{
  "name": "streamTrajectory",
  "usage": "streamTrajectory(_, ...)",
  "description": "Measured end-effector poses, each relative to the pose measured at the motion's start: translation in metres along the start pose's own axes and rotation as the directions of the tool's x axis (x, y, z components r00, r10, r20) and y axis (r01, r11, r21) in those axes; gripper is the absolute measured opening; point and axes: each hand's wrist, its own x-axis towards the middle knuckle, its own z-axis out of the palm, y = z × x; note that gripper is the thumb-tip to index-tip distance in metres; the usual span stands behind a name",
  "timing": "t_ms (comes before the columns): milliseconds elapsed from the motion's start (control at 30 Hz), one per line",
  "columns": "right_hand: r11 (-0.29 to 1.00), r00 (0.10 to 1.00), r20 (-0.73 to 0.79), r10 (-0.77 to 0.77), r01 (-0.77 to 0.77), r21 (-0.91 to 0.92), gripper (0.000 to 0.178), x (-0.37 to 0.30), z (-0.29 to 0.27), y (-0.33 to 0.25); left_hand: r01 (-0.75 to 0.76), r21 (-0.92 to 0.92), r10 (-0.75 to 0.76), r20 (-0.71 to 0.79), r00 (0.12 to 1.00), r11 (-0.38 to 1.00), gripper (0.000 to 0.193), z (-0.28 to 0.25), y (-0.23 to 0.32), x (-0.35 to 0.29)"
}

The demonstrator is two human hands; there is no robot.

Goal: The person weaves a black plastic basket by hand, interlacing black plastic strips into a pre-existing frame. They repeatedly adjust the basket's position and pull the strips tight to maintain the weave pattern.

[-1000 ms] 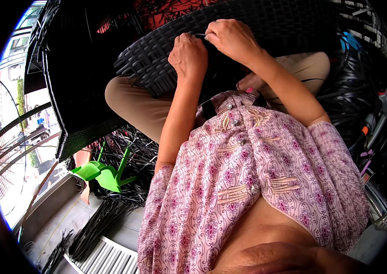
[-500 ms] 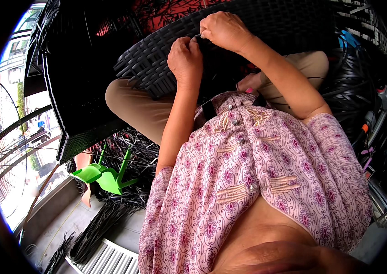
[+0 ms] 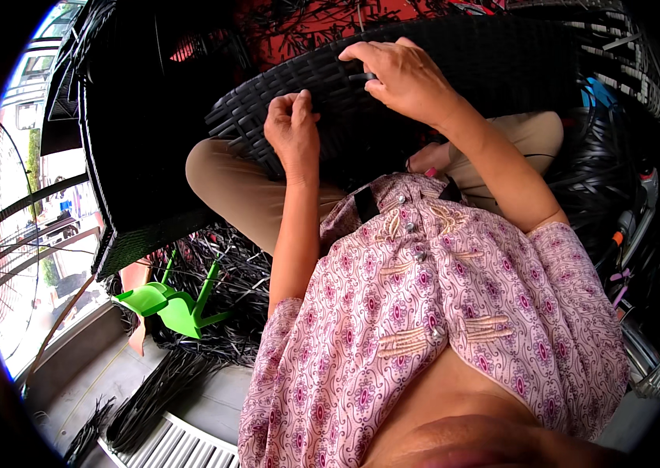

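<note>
A dark woven panel [image 3: 267, 101] of flat black strips lies across my lap, its loose strip ends jutting out on the left side. My left hand [image 3: 292, 134] is over its near part, thumb and fingers pressed together; whatever they pinch cannot be made out. Farther right and higher, my right hand [image 3: 408, 82] is bent over the weave with its forefinger stretched out. A short black strip [image 3: 359, 76] shows by its thumb and seems held there. The two hands are apart.
A large black woven piece [image 3: 100, 187] stands at the left. Below it are a green plastic object [image 3: 178, 308], piles of black strips [image 3: 150, 398] and a white slatted piece [image 3: 182, 441]. Tools with orange parts [image 3: 626, 222] lie at the right. Red material [image 3: 299, 27] with scraps is beyond the panel.
My hands have drawn apart from close together. The left has come down and nearer to me; the right has shifted slightly right and down, its forefinger now stretched out.
</note>
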Motion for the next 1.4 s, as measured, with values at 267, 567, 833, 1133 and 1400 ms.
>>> streamTrajectory(267, 0.985, 0.971, -0.170, -0.170, 0.162, -0.062, 0.033, 0.005, 0.022, -0.006, -0.170, -0.114, 0.144, -0.205, 0.968, 0.979, 0.012, -0.075, 0.041, -0.007)
streamTrajectory(567, 0.680, 0.991, 0.057, -0.122, 0.041, 0.732, 0.022, 0.025, 0.009, -0.047, -0.222, -0.192, 0.236, 0.058, 0.970, 0.956, 0.008, -0.056, 0.085, -0.025)
streamTrajectory(833, 0.923, 0.971, 0.063, 0.230, -0.238, 0.303, 0.019, 0.002, 0.030, -0.011, -0.350, 0.749, 0.373, 0.148, 0.916, 0.562, 0.025, -0.017, 0.003, 0.000)
streamTrajectory(1133, 0.961, 0.970, -0.033, 0.242, -0.234, 0.148, 0.022, 0.002, 0.049, -0.011, -0.288, 0.843, 0.306, 0.156, 0.939, 0.454, 0.025, 0.005, 0.012, 0.002)
streamTrajectory(1400, 0.980, 0.980, 0.041, 0.194, -0.195, 0.027, 0.020, 0.010, 0.052, -0.018, -0.304, 0.787, 0.360, 0.112, 0.926, 0.537, 0.022, 0.008, -0.003, -0.001)
